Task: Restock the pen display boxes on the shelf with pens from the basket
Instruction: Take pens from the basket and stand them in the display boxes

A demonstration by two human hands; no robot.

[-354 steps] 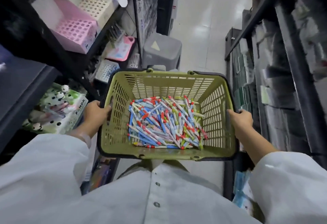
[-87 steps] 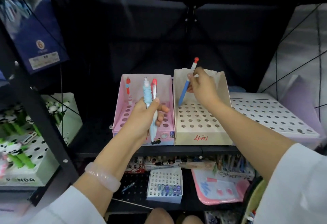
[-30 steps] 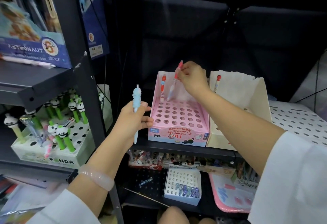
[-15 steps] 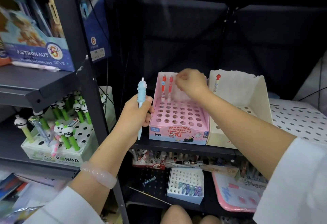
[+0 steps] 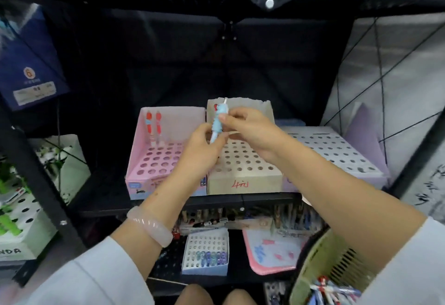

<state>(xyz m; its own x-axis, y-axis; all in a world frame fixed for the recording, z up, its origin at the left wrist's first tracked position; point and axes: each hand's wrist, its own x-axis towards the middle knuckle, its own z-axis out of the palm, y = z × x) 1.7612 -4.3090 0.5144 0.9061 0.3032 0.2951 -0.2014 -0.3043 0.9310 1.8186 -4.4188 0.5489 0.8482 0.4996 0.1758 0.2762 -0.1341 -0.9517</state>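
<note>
A stationery shop, seemingly: black metal shelving (image 5: 240, 202) carries perforated pen display boxes (image 5: 166, 160), one hand-marked with what looks like a price (image 5: 239, 184), beside a shopping basket (image 5: 320, 268).

Dim overall, the shelf's back wall (image 5: 216, 69) deep in shadow while the pale display boxes (image 5: 243, 160) catch soft light from the front (edges bow with wide-angle distortion), and motion blur smears everything slightly.

The person wears a white garment with long, wide sleeves (image 5: 91, 278) pushed up the forearms. Just beside the left sleeve cuff, a pale pink translucent bangle (image 5: 150, 226) circles the left wrist. Both hands are bare.
</note>
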